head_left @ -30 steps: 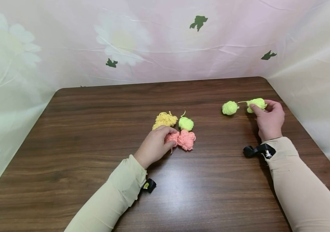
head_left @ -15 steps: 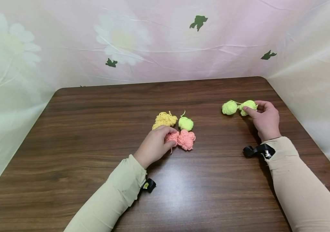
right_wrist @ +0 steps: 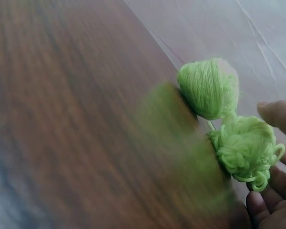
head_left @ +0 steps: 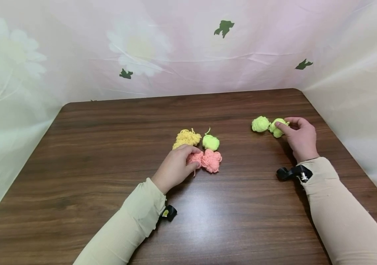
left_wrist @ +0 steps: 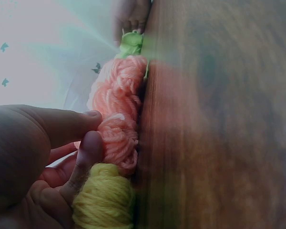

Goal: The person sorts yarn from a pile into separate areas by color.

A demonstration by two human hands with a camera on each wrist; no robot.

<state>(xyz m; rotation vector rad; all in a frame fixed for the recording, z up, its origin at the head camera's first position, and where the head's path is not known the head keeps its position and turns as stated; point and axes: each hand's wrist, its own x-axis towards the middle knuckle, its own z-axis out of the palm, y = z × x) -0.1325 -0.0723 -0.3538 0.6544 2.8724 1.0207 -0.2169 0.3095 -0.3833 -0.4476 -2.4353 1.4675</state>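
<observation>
In the middle of the table, my left hand [head_left: 175,165] pinches a coral-pink yarn bundle [left_wrist: 118,143] between thumb and finger. A second pink yarn bundle [head_left: 212,161] lies against its right side. Right behind them are a yellow yarn bundle [head_left: 187,137] and a small lime-green yarn ball [head_left: 210,142] with a loose tail. At the far right, my right hand [head_left: 302,139] has thumb and fingers curved around a looped lime-green yarn bundle [right_wrist: 248,150]. That bundle touches a rounder lime-green yarn ball [head_left: 260,124] on its left. My palm hides part of the left-hand bundle.
A dark wood-grain table [head_left: 92,165] carries everything. Pale flowered fabric [head_left: 182,44] hangs behind it and along both sides. Each sleeve cuff has a black wrist mount, such as the right mount [head_left: 291,173].
My right hand has moved left with the looped green bundle, closing the gap to the rounder green ball. My left hand stays on the pink yarn. The head view has shifted slightly.
</observation>
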